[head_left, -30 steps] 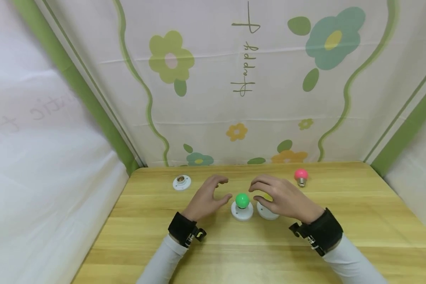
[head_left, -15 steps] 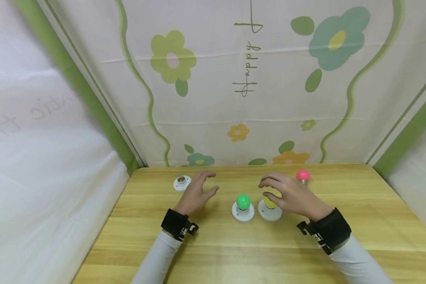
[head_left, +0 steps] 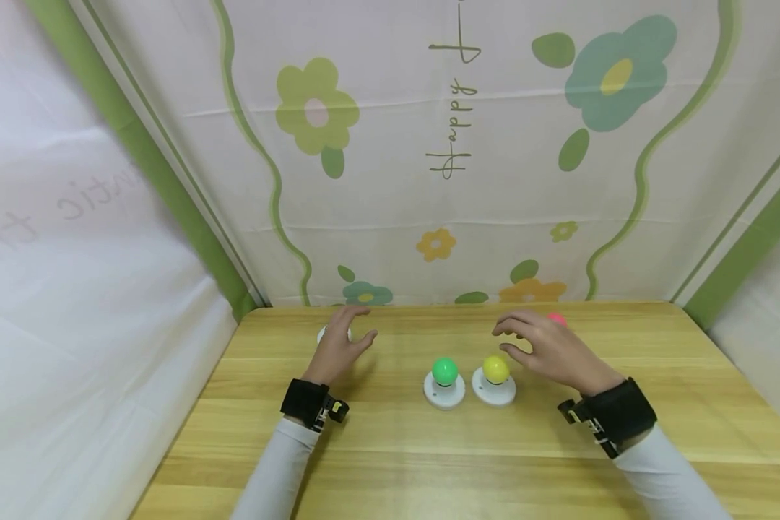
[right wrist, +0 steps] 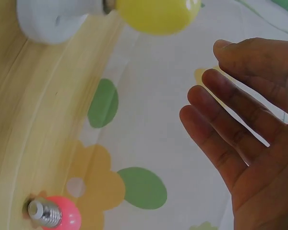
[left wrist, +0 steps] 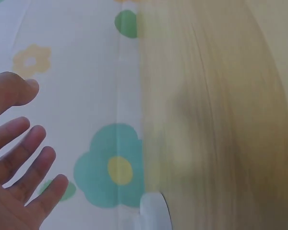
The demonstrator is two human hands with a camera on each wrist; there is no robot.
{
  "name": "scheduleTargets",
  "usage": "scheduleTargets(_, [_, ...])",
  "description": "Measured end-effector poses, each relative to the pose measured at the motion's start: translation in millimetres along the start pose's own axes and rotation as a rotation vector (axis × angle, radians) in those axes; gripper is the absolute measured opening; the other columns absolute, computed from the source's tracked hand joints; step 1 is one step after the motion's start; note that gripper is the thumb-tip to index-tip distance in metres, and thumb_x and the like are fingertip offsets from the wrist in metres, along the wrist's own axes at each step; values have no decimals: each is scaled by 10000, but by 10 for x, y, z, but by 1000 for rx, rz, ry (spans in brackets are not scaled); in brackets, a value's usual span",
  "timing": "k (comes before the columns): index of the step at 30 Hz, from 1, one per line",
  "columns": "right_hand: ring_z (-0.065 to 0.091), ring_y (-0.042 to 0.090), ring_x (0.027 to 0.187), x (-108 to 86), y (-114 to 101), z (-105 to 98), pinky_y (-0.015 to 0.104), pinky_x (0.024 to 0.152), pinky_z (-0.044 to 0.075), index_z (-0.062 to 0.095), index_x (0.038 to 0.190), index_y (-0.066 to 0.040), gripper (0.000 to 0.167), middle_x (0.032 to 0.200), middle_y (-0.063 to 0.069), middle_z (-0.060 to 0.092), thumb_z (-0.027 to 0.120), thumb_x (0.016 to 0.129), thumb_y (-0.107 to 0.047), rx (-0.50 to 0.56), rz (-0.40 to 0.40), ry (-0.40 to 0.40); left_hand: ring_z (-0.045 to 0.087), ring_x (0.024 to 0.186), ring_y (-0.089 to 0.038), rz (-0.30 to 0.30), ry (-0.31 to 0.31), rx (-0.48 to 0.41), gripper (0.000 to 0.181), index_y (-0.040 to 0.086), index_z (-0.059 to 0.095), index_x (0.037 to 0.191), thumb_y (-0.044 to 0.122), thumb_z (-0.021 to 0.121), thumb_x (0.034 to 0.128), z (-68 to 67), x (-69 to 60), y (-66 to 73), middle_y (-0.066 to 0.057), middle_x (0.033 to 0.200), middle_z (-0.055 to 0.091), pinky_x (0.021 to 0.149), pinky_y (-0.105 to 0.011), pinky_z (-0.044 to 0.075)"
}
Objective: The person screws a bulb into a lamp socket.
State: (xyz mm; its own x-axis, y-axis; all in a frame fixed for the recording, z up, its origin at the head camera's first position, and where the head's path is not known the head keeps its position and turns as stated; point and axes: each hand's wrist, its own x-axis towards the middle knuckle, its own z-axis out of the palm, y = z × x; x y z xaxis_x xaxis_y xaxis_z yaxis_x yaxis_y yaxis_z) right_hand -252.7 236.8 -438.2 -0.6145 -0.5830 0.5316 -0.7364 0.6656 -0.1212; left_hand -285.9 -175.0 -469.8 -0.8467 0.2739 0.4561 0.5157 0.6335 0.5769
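Observation:
My left hand hovers over the white lamp socket at the table's back left and hides most of it. Its fingers are loosely bent and hold nothing. To the right of the yellow bulb, my right hand hangs in the air, relaxed, with nothing in its grasp. Behind it the pink bulb is mostly covered in the head view; the right wrist view shows this pink bulb lying with its metal screw base exposed. A green bulb stands upright in its white socket, left of the yellow one.
The wooden table ends at the back against a flower-printed white curtain. White fabric closes off the left side. The green bulb's round base and the yellow bulb's base stand close together.
My left hand has moved left, away from the green bulb and over the white socket. My right hand has drawn right, uncovering the yellow bulb and covering much of the pink one.

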Motion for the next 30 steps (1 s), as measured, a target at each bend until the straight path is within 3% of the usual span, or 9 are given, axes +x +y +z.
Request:
scheduleTargets(7, [723, 232, 1074, -5, 116, 21, 420, 834, 626, 758, 1123, -136, 274, 1176, 30, 736, 868, 872, -131, -20, -1, 3, 439, 1484, -373, -61, -1, -34, 506, 32, 550, 1473, 141, 735, 1015, -66, -26, -180, -196, 1512, 523, 1213, -538, 421])
scheduleTargets(15, [713, 238, 1075, -49, 199, 50, 426, 831, 618, 754, 1118, -145, 283, 1172, 33, 730, 873, 862, -122, -26, 8, -8, 406, 1476, -418, -151, 4, -98, 564, 21, 494, 1514, 114, 733, 1011, -176, -49, -342, -221, 1546, 457, 1123, -552, 508])
scheduleTargets(21, [707, 259, 1105, -91, 267, 90, 443, 853, 620, 752, 1125, -140, 291, 1181, 43, 725, 873, 861, -112, -22, 30, -26, 369, 1495, -435, -168, 11, -78, 569, 10, 509, 1513, 113, 740, 1004, -230, -85, -446, -231, 1535, 477, 1226, -595, 366])
scheduleTargets(24, [701, 270, 1121, -105, 306, 109, 455, 870, 619, 751, 1128, -141, 291, 1188, 49, 723, 871, 865, -109, -21, 48, -35, 350, 1513, -435, -198, -3, -74, 588, 23, 495, 1526, 127, 744, 1004, -248, -105, -490, -234, 1559, 454, 1252, -597, 318])
scheduleTargets(30, [691, 292, 1151, -123, 363, 135, 477, 891, 614, 754, 1131, -128, 281, 1195, 60, 718, 864, 874, -109, -15, 70, -48, 344, 1502, -439, -277, -59, -76, 700, -6, 406, 1578, 163, 759, 998, -266, -127, -561, -245, 1572, 405, 1219, -611, 356])
